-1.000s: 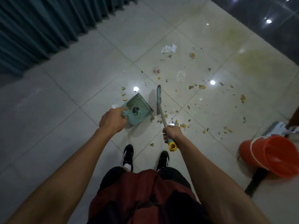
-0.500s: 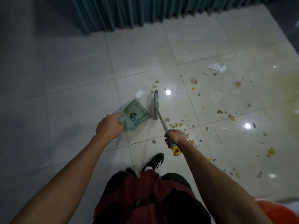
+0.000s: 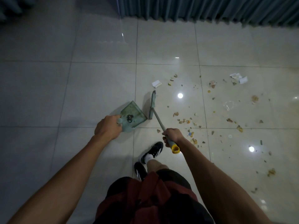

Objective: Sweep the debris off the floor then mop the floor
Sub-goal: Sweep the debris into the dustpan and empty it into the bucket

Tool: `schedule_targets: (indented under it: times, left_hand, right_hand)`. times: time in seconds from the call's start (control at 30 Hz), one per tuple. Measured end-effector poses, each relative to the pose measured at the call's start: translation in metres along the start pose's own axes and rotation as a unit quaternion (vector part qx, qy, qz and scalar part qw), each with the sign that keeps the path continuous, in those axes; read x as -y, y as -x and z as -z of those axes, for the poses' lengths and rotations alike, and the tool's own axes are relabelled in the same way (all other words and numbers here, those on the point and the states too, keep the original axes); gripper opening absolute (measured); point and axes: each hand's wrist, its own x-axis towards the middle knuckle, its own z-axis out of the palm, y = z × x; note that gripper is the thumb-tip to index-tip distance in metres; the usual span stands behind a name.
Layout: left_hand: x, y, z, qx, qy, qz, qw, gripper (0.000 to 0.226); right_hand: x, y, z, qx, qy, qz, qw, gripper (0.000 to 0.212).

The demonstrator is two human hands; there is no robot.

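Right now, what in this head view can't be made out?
- Dustpan contents: one dark lump, too small and dim to identify.
- Left hand fingers: hidden under its own back, around the dustpan's handle.
- Debris pieces: too small to name.
- Curtain: cut off by the top edge.

Dustpan (image 3: pixel 132 114) lies just left of broom (image 3: pixel 152 105); debris (image 3: pixel 184 121) scattered right.
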Motion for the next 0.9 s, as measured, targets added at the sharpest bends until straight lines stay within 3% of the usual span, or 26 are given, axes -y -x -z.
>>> schedule_targets:
  times: [0.23,0.33,0.43,0.57,0.73,0.9]
  left_hand:
    - [0.024,0.046,-0.028,0.014,0.011,0.018,1.000,0.023]
    - [0.024,0.060,-0.039,0.019,0.008,0.022,1.000,0.028]
    - [0.019,0.071,-0.047,0.027,0.000,0.028,0.999,0.032]
    - [0.002,0.078,-0.058,0.038,-0.018,0.039,0.998,0.024]
    - [-0.039,0.087,-0.078,0.032,-0.045,0.042,0.998,0.029]
    - [-0.088,0.096,-0.097,0.024,-0.068,0.047,0.996,0.024]
  right_hand:
    - [-0.040,0.022,-0.006,0.029,0.044,-0.026,0.998,0.006]
    - [-0.058,0.024,-0.002,0.044,0.037,-0.047,0.997,0.005]
    - [-0.074,0.019,0.009,0.057,0.051,-0.060,0.995,0.018]
    - [-0.090,0.019,0.041,0.111,0.090,-0.089,0.986,0.019]
    - [-0.097,0.000,0.093,0.045,0.363,-0.069,0.928,0.021]
    - [-0.102,-0.017,0.138,-0.007,0.519,0.056,0.853,0.024]
